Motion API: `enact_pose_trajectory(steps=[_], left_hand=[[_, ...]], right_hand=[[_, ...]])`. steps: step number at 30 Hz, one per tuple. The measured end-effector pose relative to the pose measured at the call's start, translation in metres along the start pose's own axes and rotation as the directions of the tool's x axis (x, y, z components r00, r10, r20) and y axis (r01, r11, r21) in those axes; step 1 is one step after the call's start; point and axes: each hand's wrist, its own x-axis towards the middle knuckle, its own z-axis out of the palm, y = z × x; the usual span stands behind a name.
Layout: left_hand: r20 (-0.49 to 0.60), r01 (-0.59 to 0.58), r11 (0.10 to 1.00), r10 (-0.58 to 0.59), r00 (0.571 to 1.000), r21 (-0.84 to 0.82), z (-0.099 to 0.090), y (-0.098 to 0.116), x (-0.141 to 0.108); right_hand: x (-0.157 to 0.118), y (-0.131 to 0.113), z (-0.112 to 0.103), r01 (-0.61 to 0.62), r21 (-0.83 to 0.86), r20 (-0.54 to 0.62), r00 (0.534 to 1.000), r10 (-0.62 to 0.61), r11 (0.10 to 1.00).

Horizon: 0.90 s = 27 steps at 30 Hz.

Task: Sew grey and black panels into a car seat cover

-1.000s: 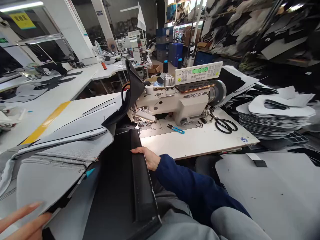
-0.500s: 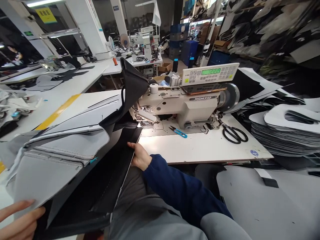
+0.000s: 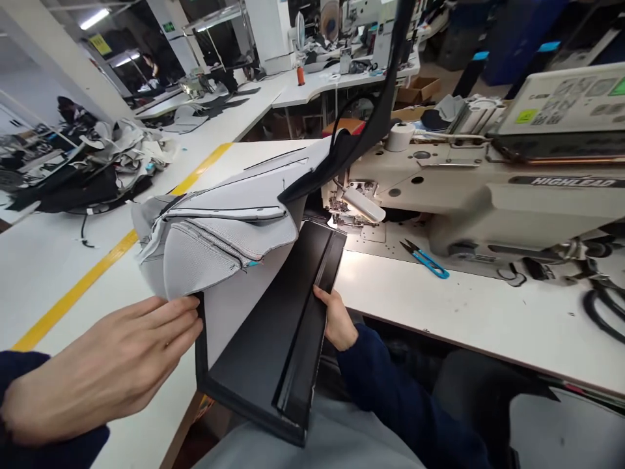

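A large sewn cover of black sheet and light grey mesh fabric [image 3: 229, 251] stretches from my lap up to the needle area of a sewing machine [image 3: 469, 176]. My left hand [image 3: 146, 345] pinches its black edge at the left, just below the grey fabric. My right hand [image 3: 336, 318] grips the right border of the black panel [image 3: 273, 319], thumb on top and the other fingers largely hidden underneath. That panel lies slanted, with a raised seam running along its right side. A black strip of the cover rises in front of the machine head.
Blue thread snips [image 3: 426, 258] lie on the white machine table [image 3: 390, 293], with black-handled scissors [image 3: 605, 306] at its right. A white thread spool [image 3: 400, 137] sits by the machine. Fabric scraps [image 3: 122, 156] are heaped at the left, beyond a yellow tape line [image 3: 73, 306].
My view has swung left and closer. My left hand has moved up and right along with the cover's edge. The black panel has turned, showing more of its face and seam.
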Motion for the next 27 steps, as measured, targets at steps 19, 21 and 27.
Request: enact_pose_trajectory(steps=[19,21,27], left_hand=[[0.183,0.167,0.648,-0.044,0.982,-0.743,-0.007,0.011,0.143],[0.177,0.188,0.398,-0.065,0.982,-0.898,-0.019,0.019,0.153],[0.105,0.092,0.091,0.146,0.984,-0.992,-0.059,0.038,0.151]], right_hand=[[-0.129,-0.015,-0.055,0.37,0.382,-0.235,0.925,-0.298,0.847],[-0.145,-0.014,-0.056,0.471,0.346,-0.291,0.876,-0.384,0.812],[-0.157,-0.009,-0.057,0.66,0.284,-0.344,0.747,-0.568,0.696]])
